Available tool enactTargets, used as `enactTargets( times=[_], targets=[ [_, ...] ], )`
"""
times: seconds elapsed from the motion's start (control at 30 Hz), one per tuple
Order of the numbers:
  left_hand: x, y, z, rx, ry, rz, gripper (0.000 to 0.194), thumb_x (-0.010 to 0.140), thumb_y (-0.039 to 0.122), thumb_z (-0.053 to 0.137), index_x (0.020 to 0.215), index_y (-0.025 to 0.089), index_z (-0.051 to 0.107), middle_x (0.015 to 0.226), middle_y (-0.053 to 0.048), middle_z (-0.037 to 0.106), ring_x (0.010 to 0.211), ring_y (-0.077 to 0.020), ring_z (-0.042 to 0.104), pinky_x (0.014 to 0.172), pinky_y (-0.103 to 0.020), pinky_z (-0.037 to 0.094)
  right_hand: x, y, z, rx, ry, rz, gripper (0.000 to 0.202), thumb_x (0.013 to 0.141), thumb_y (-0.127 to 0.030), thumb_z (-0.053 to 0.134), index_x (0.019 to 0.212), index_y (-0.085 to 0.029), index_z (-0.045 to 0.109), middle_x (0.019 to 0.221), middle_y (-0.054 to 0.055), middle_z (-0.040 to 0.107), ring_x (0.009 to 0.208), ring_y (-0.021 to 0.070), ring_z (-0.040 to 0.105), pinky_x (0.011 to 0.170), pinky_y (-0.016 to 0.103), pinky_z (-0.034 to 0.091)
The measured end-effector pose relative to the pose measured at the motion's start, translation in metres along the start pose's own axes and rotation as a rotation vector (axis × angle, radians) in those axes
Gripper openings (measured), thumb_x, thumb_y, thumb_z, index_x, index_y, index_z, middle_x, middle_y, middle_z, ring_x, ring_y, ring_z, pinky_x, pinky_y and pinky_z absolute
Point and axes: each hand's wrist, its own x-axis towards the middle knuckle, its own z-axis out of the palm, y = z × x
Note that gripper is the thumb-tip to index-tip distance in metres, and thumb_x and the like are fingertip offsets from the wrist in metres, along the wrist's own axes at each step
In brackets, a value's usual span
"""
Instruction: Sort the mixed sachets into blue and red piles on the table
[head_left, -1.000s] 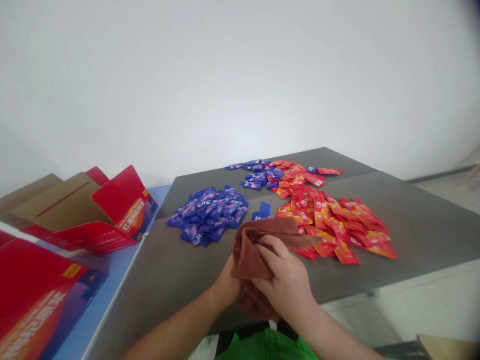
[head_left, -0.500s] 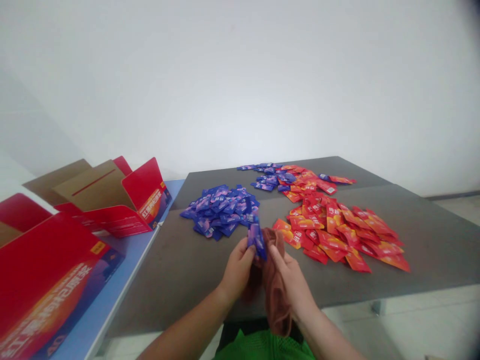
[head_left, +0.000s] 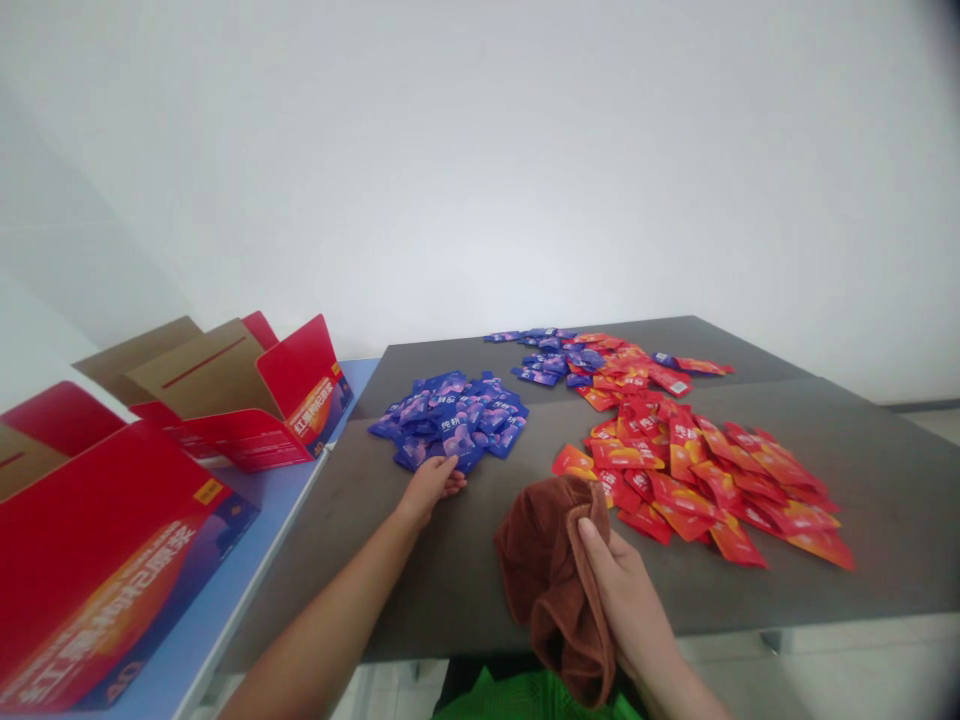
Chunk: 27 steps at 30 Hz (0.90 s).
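My left hand (head_left: 435, 488) reaches the near edge of a pile of blue-purple sachets (head_left: 427, 412). Its thumb and fingers are closed at the lower edge of one blue sachet (head_left: 454, 428), which lies face up on the pile. In my right hand (head_left: 619, 575) is a brown cloth (head_left: 551, 560), bunched up and hanging over the table's near edge. The thumb presses on the cloth's hem, and the other fingers are mostly hidden. A heap of red-orange sachets (head_left: 690, 470) lies just beyond the cloth, to its right.
Mixed blue and red sachets (head_left: 592, 360) spread across the far part of the dark table (head_left: 330, 560). On the left, two open red cartons (head_left: 112, 540) with raised flaps stand on a lower blue surface (head_left: 281, 500). A white wall rises behind.
My left hand has moved left and away from the cloth, carrying the blue sachet to the pile. The cloth, before wrapped near the sachet, now hangs looser from my right hand.
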Motion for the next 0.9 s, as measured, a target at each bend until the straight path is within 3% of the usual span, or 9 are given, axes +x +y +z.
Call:
enactTargets(
  times=[0.2,0.47,0.73,0.9],
  targets=[
    [-0.002,-0.003,-0.004,0.044,0.011,-0.032,0.035,0.074,0.046,0.07,0.087,0.016,0.058,0.07,-0.002,0.065,0.062,-0.0138,0.066,0.06,-0.022,0.049,0.002,0.008,-0.013,0.018,0.014,0.049,0.055,0.082,-0.06,0.055,0.109,-0.014,0.069,0.108,0.01,0.073,0.108,0.0313,0.063,0.092,0.039,0.049],
    [-0.003,0.0,-0.008,0.148,0.032,-0.038,0.04,0.07,0.054,0.069,0.077,0.015,0.061,0.063,-0.002,0.064,0.054,-0.0135,0.062,0.054,-0.022,0.045,0.005,0.027,-0.034,-0.071,0.099,0.042,0.053,0.081,-0.06,0.057,0.105,-0.016,0.071,0.11,0.01,0.072,0.11,0.0331,0.062,0.09,0.041,0.05],
    [-0.002,0.002,0.02,0.194,0.003,0.017,0.021,0.071,0.037,0.072,0.068,0.017,0.065,0.053,0.001,0.062,0.047,-0.012,0.057,0.049,-0.022,0.04,0.003,0.03,-0.036,-0.114,0.085,0.015,0.051,0.081,-0.059,0.057,0.103,-0.016,0.072,0.109,0.011,0.073,0.106,0.0331,0.064,0.089,0.041,0.05],
    [-0.023,-0.005,0.006,0.104,0.055,-0.028,0.019,0.075,0.034,0.069,0.07,0.017,0.06,0.06,0.0,0.065,0.052,-0.0116,0.061,0.052,-0.021,0.044,0.001,0.033,-0.04,-0.139,0.089,0.012,0.049,0.081,-0.056,0.058,0.103,-0.015,0.073,0.11,0.012,0.072,0.107,0.034,0.063,0.098,0.045,0.044]
  ],
)
